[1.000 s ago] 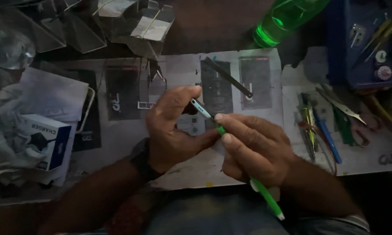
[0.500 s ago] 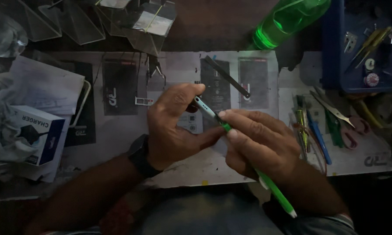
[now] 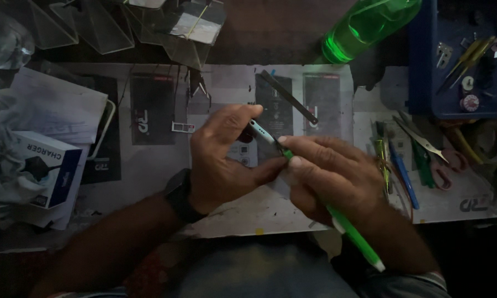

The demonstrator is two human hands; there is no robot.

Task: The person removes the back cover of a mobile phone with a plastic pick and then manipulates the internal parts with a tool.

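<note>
- Left hand (image 3: 223,160) curled around a small pale blue-grey part (image 3: 259,131), pinched between thumb and fingertips, held above the tabletop (image 3: 160,176) at centre.
- Right hand (image 3: 328,174) clamped on a green-handled tool (image 3: 350,232); the tool tip meets the pale part just beside the left thumb, the handle trails toward the near right.
- The two hands touch at the fingertips.
- Versus 0.5 s ago: same grips on part and tool, hands sit slightly nearer in frame; view shifted a little, nothing on the tabletop moved.
- Black strip (image 3: 290,96) lies diagonally just far of the hands.
- Green bottle (image 3: 370,25) at far right, blue tray (image 3: 425,60) of small tools beside it.
- Scissors and pens (image 3: 414,154) lie to the right of the right hand.
- White-and-blue box (image 3: 47,168) at left; clear plastic pieces (image 3: 165,27) at far left.
</note>
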